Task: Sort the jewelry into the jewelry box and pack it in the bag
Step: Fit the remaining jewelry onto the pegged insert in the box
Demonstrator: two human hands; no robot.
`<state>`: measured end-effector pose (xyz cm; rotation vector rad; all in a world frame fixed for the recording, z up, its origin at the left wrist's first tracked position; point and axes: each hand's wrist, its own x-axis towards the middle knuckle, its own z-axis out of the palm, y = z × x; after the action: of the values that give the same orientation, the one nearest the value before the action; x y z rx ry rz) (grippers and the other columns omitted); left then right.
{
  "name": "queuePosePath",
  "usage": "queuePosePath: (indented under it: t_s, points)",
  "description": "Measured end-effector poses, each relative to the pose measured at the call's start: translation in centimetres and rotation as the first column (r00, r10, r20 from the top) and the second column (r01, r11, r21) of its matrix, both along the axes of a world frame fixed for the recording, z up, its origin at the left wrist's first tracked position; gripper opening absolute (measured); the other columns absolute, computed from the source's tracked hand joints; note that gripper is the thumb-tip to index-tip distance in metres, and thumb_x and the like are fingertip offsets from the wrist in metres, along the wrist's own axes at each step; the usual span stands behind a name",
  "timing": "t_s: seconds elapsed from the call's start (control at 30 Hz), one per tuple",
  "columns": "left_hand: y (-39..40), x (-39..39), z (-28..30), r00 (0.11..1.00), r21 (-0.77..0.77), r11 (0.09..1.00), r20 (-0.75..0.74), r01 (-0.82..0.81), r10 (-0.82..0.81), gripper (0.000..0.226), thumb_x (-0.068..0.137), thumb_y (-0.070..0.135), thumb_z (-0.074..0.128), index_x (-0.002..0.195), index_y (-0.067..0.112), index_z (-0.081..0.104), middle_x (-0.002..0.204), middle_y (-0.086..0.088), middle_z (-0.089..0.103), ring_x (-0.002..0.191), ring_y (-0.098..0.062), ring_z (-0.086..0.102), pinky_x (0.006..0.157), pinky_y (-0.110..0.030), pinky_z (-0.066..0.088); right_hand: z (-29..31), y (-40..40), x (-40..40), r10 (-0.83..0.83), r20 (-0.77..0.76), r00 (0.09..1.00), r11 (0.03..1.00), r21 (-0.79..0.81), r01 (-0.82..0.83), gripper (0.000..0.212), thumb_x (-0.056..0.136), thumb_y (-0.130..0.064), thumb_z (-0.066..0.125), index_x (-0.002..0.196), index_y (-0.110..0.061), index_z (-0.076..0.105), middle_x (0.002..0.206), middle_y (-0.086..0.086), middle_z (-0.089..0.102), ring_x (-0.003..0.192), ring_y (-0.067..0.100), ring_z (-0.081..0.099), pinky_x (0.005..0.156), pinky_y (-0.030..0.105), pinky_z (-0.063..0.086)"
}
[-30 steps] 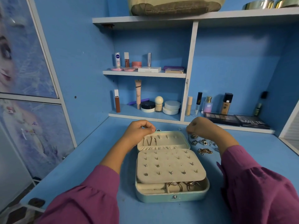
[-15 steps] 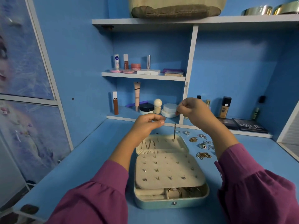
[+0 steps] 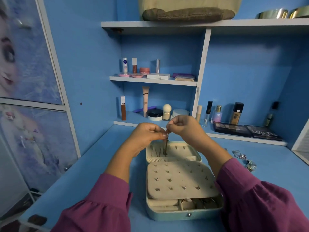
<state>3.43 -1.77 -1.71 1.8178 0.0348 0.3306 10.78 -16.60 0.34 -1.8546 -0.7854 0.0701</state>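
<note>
Blue bench point(image 3: 93, 173) with blue shelving behind; only one view, head cam.

Hidden/cut off: canvas bag point(image 3: 189, 9) on the top shelf is cropped by the frame top, its print unreadable. Two metal tins point(image 3: 282, 13) top right, partly cropped. Cupboard door point(image 3: 25, 64) on the left carries a cartoon print, blurred. Lower tray of the jewelry box point(image 3: 184, 213) sits in shadow: rings in there, count not clear. Right sleeve point(image 3: 260, 203) covers the box's right edge.

Writing: "NIVEA" on the white tube point(image 3: 125, 65), middle shelf. "MATTE" on the dark palette point(image 3: 263, 132), a second palette point(image 3: 231, 128) just beside it. "SB" on the small purple bottle point(image 3: 217, 114). Other cosmetics' labels too small to read.

Hands: left hand point(image 3: 147, 136) and right hand point(image 3: 185, 127) meet above the box's open lid, fingertips touching, both pinched on the top of a thin dark chain point(image 3: 166, 146). Chain hangs straight down, lower end reaching the lid's cream lining point(image 3: 177, 149), beside other pieces already hanging there. Rest of each hand curled in.

Box lies open on the bench in front of the person, earring panel point(image 3: 180, 180) folded over the base with studs pinned in rows. Loose silver jewelry point(image 3: 244, 159) on the bench right of the box, well apart from the hands.
</note>
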Motion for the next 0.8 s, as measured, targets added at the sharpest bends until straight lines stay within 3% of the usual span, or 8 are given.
queuePosePath:
  t_s: [0.13, 0.3, 0.4, 0.5, 0.57, 0.67, 0.8]
  points:
    - [0.9, -1.1, 0.7, 0.996, 0.054, 0.997, -0.077, 0.055, -0.051, 0.011, 0.083, 0.004, 0.066, 0.075, 0.010, 0.069, 0.067, -0.003, 0.069, 0.066, -0.005, 0.060, 0.065, -0.018, 0.042, 0.4, -0.2, -0.5, 0.090, -0.053, 0.995, 0.996, 0.024, -0.089, 0.009, 0.086, -0.010, 0.066, 0.078, -0.013, 0.064, 0.068, -0.003, 0.070, 0.058, -0.003, 0.060, 0.054, 0.006, 0.040]
    - [2.0, -1.2, 0.4, 0.986, 0.126, 0.989, -0.137, -0.076, 0.094, 0.009, 0.081, 0.005, 0.069, 0.072, 0.008, 0.070, 0.064, -0.005, 0.067, 0.066, -0.009, 0.060, 0.071, -0.022, 0.048, -1.7, 0.6, -0.4, 0.064, -0.030, 0.998, 0.988, -0.142, -0.067, 0.006, 0.085, -0.014, 0.066, 0.080, -0.017, 0.065, 0.073, -0.002, 0.072, 0.068, 0.009, 0.063, 0.066, 0.021, 0.046]
    - [2.3, 0.0, -0.9, 0.949, 0.326, 0.918, -0.137, -0.226, 0.283, 0.007, 0.080, 0.010, 0.069, 0.074, 0.007, 0.069, 0.072, 0.003, 0.068, 0.071, -0.009, 0.061, 0.068, -0.025, 0.049, -3.0, 1.0, -0.1, 0.055, 0.051, 0.997, 0.953, -0.300, -0.037, 0.006, 0.085, -0.013, 0.067, 0.083, -0.019, 0.067, 0.080, -0.005, 0.069, 0.070, 0.003, 0.061, 0.063, 0.010, 0.046]
    - [2.1, 0.9, -2.2, 0.918, 0.514, 0.809, -0.097, -0.284, 0.384, 0.009, 0.081, 0.016, 0.066, 0.072, 0.019, 0.066, 0.079, 0.007, 0.066, 0.080, -0.012, 0.062, 0.075, -0.032, 0.054, -3.2, 1.0, 0.0, 0.083, 0.137, 0.987, 0.916, -0.402, -0.021, 0.011, 0.085, -0.009, 0.064, 0.090, -0.018, 0.069, 0.086, -0.005, 0.068, 0.074, 0.002, 0.058, 0.061, 0.004, 0.043]
    - [1.8, 1.1, -2.6, 0.907, 0.595, 0.747, -0.071, -0.295, 0.415, 0.011, 0.081, 0.016, 0.063, 0.072, 0.024, 0.063, 0.078, 0.007, 0.063, 0.081, -0.015, 0.061, 0.077, -0.035, 0.054, -3.1, 0.9, -0.1, 0.082, 0.166, 0.983, 0.909, -0.416, -0.006, 0.013, 0.085, -0.008, 0.063, 0.091, -0.017, 0.071, 0.087, -0.005, 0.067, 0.074, 0.002, 0.057, 0.060, 0.003, 0.042]
    - [1.9, 1.1, -2.8, 0.910, 0.628, 0.725, -0.060, -0.285, 0.409, 0.017, 0.078, 0.015, 0.066, 0.074, 0.030, 0.057, 0.081, 0.001, 0.056, 0.082, -0.022, 0.060, 0.072, -0.033, 0.050, -2.6, 0.7, -0.1, 0.091, 0.170, 0.981, 0.892, -0.452, -0.004, 0.010, 0.084, -0.012, 0.067, 0.090, -0.017, 0.073, 0.085, -0.008, 0.066, 0.073, 0.002, 0.055, 0.059, 0.004, 0.040]
    - [2.2, 0.9, -2.6, 0.922, 0.610, 0.744, -0.053, -0.275, 0.384, 0.018, 0.079, 0.021, 0.069, 0.071, 0.032, 0.057, 0.075, 0.005, 0.053, 0.072, -0.017, 0.054, 0.063, -0.026, 0.043, -1.7, 0.5, -0.1, 0.135, 0.114, 0.984, 0.822, -0.568, -0.047, 0.005, 0.080, -0.021, 0.073, 0.084, -0.023, 0.075, 0.087, -0.008, 0.070, 0.079, 0.009, 0.060, 0.069, 0.018, 0.048]
